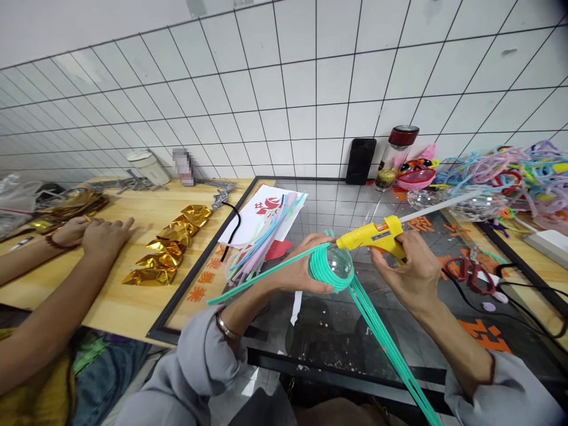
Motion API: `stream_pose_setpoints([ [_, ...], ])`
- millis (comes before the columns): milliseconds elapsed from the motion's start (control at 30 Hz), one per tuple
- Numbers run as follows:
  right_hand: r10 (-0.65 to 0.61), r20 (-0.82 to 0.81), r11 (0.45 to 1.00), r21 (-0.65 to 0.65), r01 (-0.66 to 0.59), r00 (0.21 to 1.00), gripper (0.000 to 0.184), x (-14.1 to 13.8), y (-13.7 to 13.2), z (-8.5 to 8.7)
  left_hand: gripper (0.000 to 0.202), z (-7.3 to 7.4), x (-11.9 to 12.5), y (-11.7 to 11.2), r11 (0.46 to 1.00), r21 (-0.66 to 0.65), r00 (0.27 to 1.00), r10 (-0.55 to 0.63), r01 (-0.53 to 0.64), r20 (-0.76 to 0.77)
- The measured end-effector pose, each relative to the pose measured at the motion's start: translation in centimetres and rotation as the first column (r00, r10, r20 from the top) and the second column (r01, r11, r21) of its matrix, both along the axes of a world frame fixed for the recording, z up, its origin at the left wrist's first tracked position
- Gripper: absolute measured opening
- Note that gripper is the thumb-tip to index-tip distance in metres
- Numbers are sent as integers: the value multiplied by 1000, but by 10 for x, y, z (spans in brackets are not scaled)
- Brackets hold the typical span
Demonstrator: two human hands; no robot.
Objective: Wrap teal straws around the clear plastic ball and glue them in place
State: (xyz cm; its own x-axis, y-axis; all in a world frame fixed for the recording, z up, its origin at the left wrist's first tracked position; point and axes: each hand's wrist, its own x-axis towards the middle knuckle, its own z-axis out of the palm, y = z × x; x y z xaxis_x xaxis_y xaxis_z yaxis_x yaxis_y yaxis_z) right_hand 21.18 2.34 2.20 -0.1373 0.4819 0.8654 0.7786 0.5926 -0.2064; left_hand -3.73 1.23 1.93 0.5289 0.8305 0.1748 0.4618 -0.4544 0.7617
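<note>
My left hand (306, 269) is closed around a clear plastic ball (339, 263), whose side is wrapped in rows of green pipe cleaner (320, 269). One loose green end stretches left across my wrist, and several long green strands (390, 349) hang from the ball toward the lower right. In my right hand (415, 269) is a yellow hot glue gun (373, 235), gripped by its handle. A long white glue stick (439, 205) sticks out of its back. The gun's nozzle is at the upper edge of the wrapped ball; whether it touches cannot be told.
Pipe cleaners in several colours lie on white paper (252, 216) behind my left hand. Red-handled scissors (474, 272) and a black cord are at right, below a tangled pipe cleaner pile (501, 177). A glass bottle (394, 157) stands by the wall. Another person's hands (95, 234) rest near gold foil (168, 248).
</note>
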Motion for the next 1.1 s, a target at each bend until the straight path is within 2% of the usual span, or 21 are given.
stream_pose_setpoints([
  [467, 19, 36, 999, 49, -21, 999, 19, 1, 0, 3, 99, 1, 0, -1, 1000, -10, 1000, -1, 1, 0],
  [800, 16, 49, 997, 72, -20, 999, 19, 3, 1, 3, 100, -8, -2, 4, 999, 17, 998, -31, 30, 60],
  [1100, 52, 80, 995, 85, -59, 995, 22, 5, 1, 5, 102, -6, -1, 3, 999, -21, 996, -22, 24, 88],
])
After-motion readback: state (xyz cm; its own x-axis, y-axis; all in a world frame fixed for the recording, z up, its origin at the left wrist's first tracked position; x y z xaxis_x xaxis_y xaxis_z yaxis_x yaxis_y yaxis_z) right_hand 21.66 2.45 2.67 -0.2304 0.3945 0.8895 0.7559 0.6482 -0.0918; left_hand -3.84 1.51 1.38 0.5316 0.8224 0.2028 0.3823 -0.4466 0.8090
